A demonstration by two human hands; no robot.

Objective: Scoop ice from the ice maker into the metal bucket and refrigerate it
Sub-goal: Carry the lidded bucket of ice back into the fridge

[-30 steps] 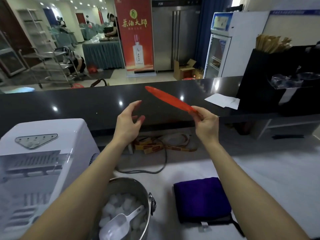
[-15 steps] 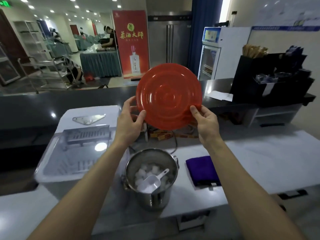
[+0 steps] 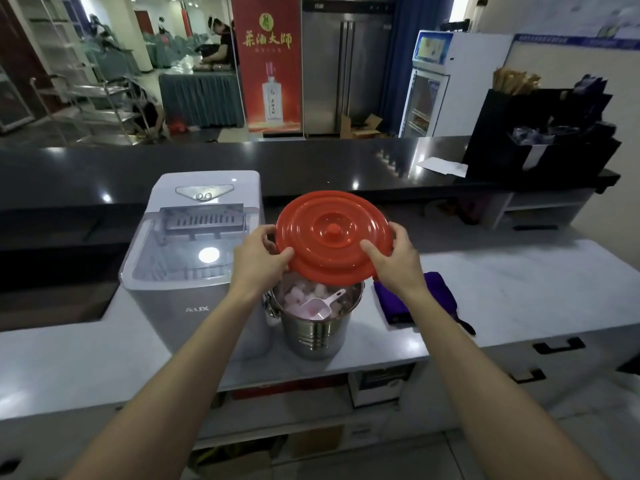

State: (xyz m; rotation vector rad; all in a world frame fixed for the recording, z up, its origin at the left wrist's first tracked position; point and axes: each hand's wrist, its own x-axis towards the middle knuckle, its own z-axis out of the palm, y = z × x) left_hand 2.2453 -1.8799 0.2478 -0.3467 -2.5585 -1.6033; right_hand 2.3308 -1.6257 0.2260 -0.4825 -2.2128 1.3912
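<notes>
Head cam looking down at the white counter (image 3: 519,289), and both hands are on the red lid (image 3: 334,237); left hand (image 3: 258,259) grips its rim at 9 o'clock with the thumb on top, right hand (image 3: 394,261) grips at about 3 o'clock the same way; so the hands are apart, each clamped on the lid's edge. Lid sits knob-up over the far part of the metal bucket (image 3: 317,332); can't tell if it touches the bucket's rim. Bucket stands on the counter near the front edge; the near part of its mouth is uncovered, so you can see ice (image 3: 298,294) piled inside with a pale plastic scoop (image 3: 317,306) lying on top, handle pointing to 2 o'clock. Ice maker (image 3: 194,258) is just beside the bucket at 9 o'clock, clear lid down; folded purple cloth (image 3: 440,292) lies at 3 o'clock, partly behind the right wrist. Past the dark bar top (image 3: 311,161), at 12 o'clock, there's a steel fridge (image 3: 343,64) with a red banner (image 3: 266,64) left of it and a glass-door cooler (image 3: 426,98) at 1 o'clock.
</notes>
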